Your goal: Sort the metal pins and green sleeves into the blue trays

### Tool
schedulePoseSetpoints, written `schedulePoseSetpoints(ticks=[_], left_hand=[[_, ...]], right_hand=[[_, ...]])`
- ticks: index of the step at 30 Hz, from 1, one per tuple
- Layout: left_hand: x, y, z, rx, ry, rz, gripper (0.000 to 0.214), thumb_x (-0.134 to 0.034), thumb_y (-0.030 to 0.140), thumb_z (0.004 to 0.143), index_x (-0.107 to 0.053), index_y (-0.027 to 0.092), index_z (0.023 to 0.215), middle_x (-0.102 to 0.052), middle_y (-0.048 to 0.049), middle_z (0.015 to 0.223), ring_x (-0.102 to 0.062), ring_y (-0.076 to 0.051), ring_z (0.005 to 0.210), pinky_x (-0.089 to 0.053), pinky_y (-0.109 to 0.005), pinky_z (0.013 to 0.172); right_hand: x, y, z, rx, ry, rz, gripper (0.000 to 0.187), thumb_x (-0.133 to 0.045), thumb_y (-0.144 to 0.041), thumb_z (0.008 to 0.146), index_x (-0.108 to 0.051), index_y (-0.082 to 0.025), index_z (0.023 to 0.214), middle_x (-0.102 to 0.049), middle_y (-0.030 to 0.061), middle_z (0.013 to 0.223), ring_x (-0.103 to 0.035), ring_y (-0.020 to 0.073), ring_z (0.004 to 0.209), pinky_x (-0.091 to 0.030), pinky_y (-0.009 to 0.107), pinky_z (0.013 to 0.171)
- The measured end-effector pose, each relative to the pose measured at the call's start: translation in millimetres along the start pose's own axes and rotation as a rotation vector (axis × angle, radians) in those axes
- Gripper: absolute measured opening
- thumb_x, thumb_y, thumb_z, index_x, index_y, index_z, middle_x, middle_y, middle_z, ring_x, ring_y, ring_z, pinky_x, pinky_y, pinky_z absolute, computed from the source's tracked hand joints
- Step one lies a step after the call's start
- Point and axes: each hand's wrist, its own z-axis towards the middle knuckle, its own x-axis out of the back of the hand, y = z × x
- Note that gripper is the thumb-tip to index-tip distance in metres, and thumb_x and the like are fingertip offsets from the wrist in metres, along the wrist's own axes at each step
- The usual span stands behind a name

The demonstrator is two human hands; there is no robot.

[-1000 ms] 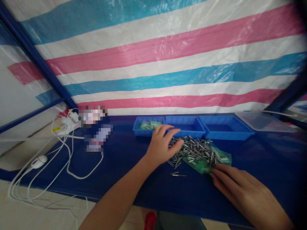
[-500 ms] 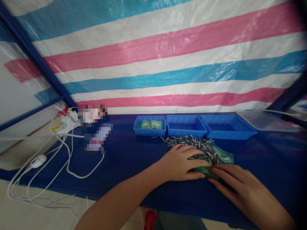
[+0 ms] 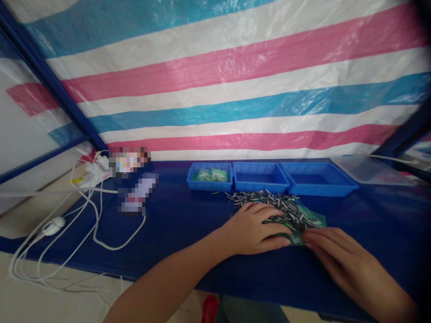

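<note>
A heap of small metal pins (image 3: pixel 272 204) lies on the blue table (image 3: pixel 175 224), partly over green plastic bags (image 3: pixel 314 220). My left hand (image 3: pixel 256 229) rests palm down on the near left of the heap, fingers stretched toward the right, thumb at the edge of a green bag. My right hand (image 3: pixel 340 258) lies flat to the right, its fingertips touching the near edge of the same green bag (image 3: pixel 296 239). Neither hand is wrapped round anything.
Three blue trays stand in a row behind the pins: the left tray (image 3: pixel 210 177) holds green bags, the middle tray (image 3: pixel 260 177) and right tray (image 3: pixel 316 179) look bare. A clear lid (image 3: pixel 370 170) lies far right. White cables (image 3: pixel 101 224) and a power strip (image 3: pixel 92 172) lie at left.
My left hand came down from the far side of the heap onto its near side and laid flat on it. My right hand shifted slightly, fingertips staying at the green bag.
</note>
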Motion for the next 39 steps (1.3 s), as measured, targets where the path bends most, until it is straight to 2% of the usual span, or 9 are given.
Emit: schedulePoseSetpoints(ticks=[4, 11, 16, 19, 22, 26, 30, 35, 39], left_hand=[[0.0, -1, 1, -0.001, 0.01, -0.008, 0.039, -0.044, 0.052, 0.092, -0.062, 0.027, 0.116, -0.052, -0.0059, 0.133, -0.044, -0.022, 0.125, -0.033, -0.036, 0.103], [-0.2, -3, -1, 0.001, -0.012, 0.01, 0.037, -0.038, 0.045, 0.096, -0.061, 0.028, 0.119, -0.051, -0.0054, 0.134, -0.044, -0.021, 0.125, -0.034, -0.036, 0.102], [-4.5, -4, -2, -0.018, 0.02, -0.009, 0.039, -0.045, 0.052, 0.091, -0.065, 0.027, 0.113, -0.05, -0.0067, 0.136, -0.038, -0.026, 0.13, -0.033, -0.04, 0.105], [-4.1, -5, 0, 0.035, 0.167, -0.033, 0.054, -0.053, 0.063, 0.081, -0.067, 0.021, 0.111, -0.048, -0.0118, 0.138, -0.031, -0.031, 0.134, -0.028, -0.044, 0.109], [2.6, -7, 4, 0.119, 0.304, -0.135, 0.066, -0.059, 0.066, 0.074, -0.063, 0.016, 0.116, -0.053, -0.0157, 0.131, -0.037, -0.031, 0.13, -0.031, -0.044, 0.109], [13.5, -15, 6, 0.263, 0.391, -0.429, 0.035, -0.054, 0.044, 0.089, -0.063, 0.017, 0.108, -0.066, -0.0099, 0.107, -0.059, -0.021, 0.1, -0.045, -0.034, 0.092], [18.2, -28, 3, 0.565, 0.514, -0.614, 0.026, -0.05, 0.038, 0.091, -0.063, 0.015, 0.088, -0.064, -0.0026, 0.077, -0.057, -0.014, 0.069, -0.046, -0.025, 0.068], [22.3, -42, 1, 0.684, 0.668, -0.709, 0.024, -0.051, 0.037, 0.09, -0.059, 0.015, 0.086, -0.059, -0.0004, 0.072, -0.056, -0.012, 0.068, -0.045, -0.023, 0.067], [23.1, -46, -1, 0.677, 0.611, -0.653, 0.022, -0.055, 0.036, 0.088, -0.061, 0.016, 0.092, -0.06, -0.0012, 0.076, -0.056, -0.012, 0.068, -0.045, -0.023, 0.065]], right_hand=[[3, 7, -4, -0.123, -0.019, 0.129, 0.02, -0.05, -0.031, 0.089, -0.06, -0.027, 0.106, -0.062, 0.006, 0.112, -0.06, 0.0226, 0.102, -0.051, 0.036, 0.087], [12, 22, -4, -0.395, -0.109, 0.427, 0.022, -0.056, -0.043, 0.084, -0.062, -0.029, 0.1, -0.062, 0.0048, 0.118, -0.059, 0.0256, 0.11, -0.052, 0.033, 0.091], [21, 29, -2, -0.546, -0.064, 0.603, 0.024, -0.057, -0.045, 0.083, -0.064, -0.028, 0.098, -0.071, 0.0051, 0.092, -0.069, 0.0253, 0.084, -0.058, 0.03, 0.068], [27, 23, 7, -0.539, -0.002, 0.648, 0.021, -0.053, -0.043, 0.085, -0.063, -0.029, 0.097, -0.071, 0.005, 0.082, -0.068, 0.0243, 0.071, -0.056, 0.029, 0.057], [29, 10, 28, -0.52, 0.012, 0.651, 0.019, -0.052, -0.042, 0.087, -0.063, -0.029, 0.096, -0.07, 0.0056, 0.083, -0.067, 0.0234, 0.073, -0.054, 0.028, 0.057], [21, -12, 71, -0.46, -0.044, 0.798, 0.022, -0.055, -0.044, 0.085, -0.062, -0.024, 0.09, -0.065, 0.003, 0.077, -0.063, 0.0192, 0.07, -0.051, 0.028, 0.06], [9, -24, 114, -0.437, -0.11, 0.889, 0.027, -0.055, -0.047, 0.085, -0.061, -0.022, 0.092, -0.062, 0.001, 0.07, -0.055, 0.0149, 0.06, -0.046, 0.027, 0.056], [-3, -28, 146, -0.366, -0.147, 0.879, 0.029, -0.058, -0.048, 0.083, -0.062, -0.02, 0.09, -0.064, 0.0019, 0.075, -0.058, 0.016, 0.068, -0.045, 0.027, 0.059], [-10, -21, 145, -0.318, -0.1, 0.778, 0.032, -0.055, -0.05, 0.084, -0.061, -0.02, 0.077, -0.061, 0.0009, 0.067, -0.056, 0.016, 0.063, -0.044, 0.029, 0.06]])
